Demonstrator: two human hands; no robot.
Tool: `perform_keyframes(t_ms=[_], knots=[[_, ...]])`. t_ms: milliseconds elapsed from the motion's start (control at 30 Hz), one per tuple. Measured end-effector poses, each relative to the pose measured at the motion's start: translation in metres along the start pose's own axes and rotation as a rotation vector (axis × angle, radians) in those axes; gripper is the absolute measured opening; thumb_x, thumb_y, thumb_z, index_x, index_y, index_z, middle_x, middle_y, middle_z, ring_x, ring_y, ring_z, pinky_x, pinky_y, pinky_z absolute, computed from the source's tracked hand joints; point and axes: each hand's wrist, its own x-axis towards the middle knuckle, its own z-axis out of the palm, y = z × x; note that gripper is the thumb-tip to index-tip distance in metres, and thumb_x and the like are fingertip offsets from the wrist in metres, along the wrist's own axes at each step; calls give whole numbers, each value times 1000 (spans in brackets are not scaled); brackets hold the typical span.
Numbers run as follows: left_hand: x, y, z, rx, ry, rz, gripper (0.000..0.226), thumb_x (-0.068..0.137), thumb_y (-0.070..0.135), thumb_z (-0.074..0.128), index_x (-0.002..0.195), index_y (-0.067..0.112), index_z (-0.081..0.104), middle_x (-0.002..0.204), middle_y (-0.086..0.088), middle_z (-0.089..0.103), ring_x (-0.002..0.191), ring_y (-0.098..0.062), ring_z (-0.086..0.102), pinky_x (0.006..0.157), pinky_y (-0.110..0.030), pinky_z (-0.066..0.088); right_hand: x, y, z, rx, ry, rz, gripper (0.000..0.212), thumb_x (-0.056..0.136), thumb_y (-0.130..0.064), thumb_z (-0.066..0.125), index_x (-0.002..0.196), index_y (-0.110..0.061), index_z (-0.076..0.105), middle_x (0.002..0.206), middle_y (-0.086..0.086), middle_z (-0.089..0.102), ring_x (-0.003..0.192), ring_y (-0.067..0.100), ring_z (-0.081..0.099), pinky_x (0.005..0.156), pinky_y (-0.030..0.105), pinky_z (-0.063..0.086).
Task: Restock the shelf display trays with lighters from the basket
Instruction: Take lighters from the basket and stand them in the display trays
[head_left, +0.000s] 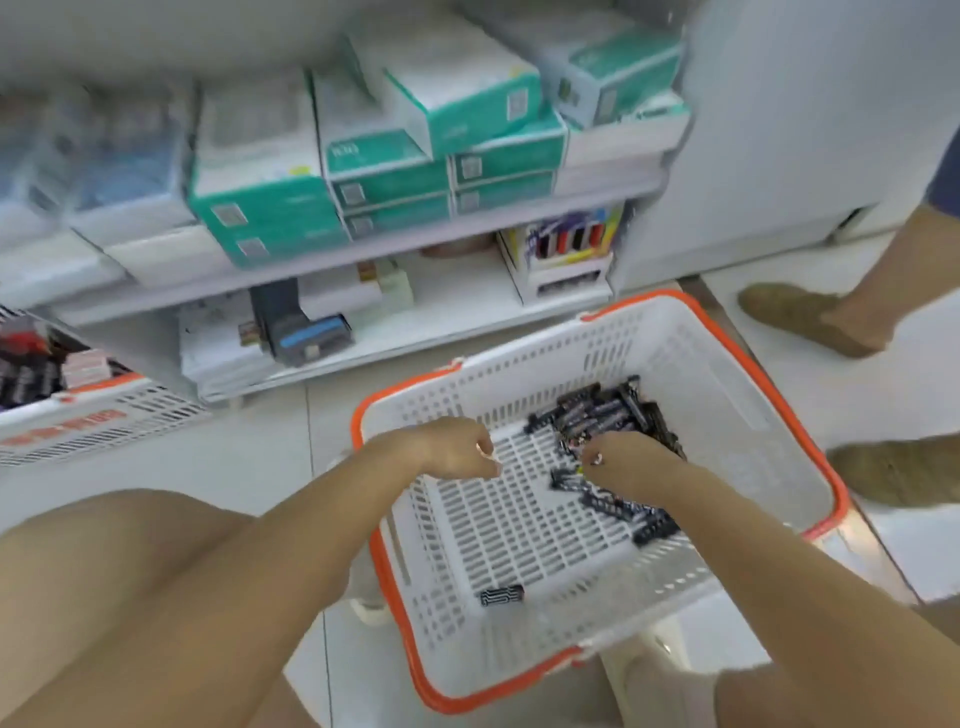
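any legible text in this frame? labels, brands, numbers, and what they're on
None can be read.
Teal boxes on the shelf: printing and code squares, blurred.
Display box on the lower shelf: colourful printing, blurred.
Left basket: orange marks on its side, unreadable.
Lighters in the basket: patterned wraps, too small to read.

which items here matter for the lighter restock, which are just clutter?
Job:
- white basket with orange rim
- dark lighters piled in it
- lone lighter near its front wall
- left hand and right hand, both inside the basket
- display tray on the lower shelf

Lying about:
- teal-and-white boxes
- second basket at left
- bystander's feet
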Motion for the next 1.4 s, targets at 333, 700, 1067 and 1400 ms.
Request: perform_keyframes(t_ms=[333,700,1067,1400], knots=[[142,-4,77,-133,-105,-110,57,103,32,40,152,11,19,155,-10,27,133,-27,41,94,-31,42,59,80,86,294,92,529,63,94,-24,50,147,-7,23,148,20,34,134,36,36,106,38,33],[258,59,55,110,379,165,56,99,26,43,151,24,21,155,-12,20,139,-34,22,111,-47,30,136,107,74,484,380,764,69,91,-46,52,149,-27,21,142,23,29,123,39,43,100,47,41],[266,35,115,180,466,116,66,99,28,47,152,32,9,156,-8,18,140,-30,25,115,-49,22,139,61,129,494,523,655,72,86,-46,58,146,-18,31,129,16,52,115,33,49,102,45,39],[205,-8,167,-315,676,0,46,79,-3,51,120,15,61,142,-3,46,128,-24,43,107,-28,34,112,-20,182,776,598,544,63,76,-23,62,138,-20,48,148,11,38,135,30,37,108,46,37]])
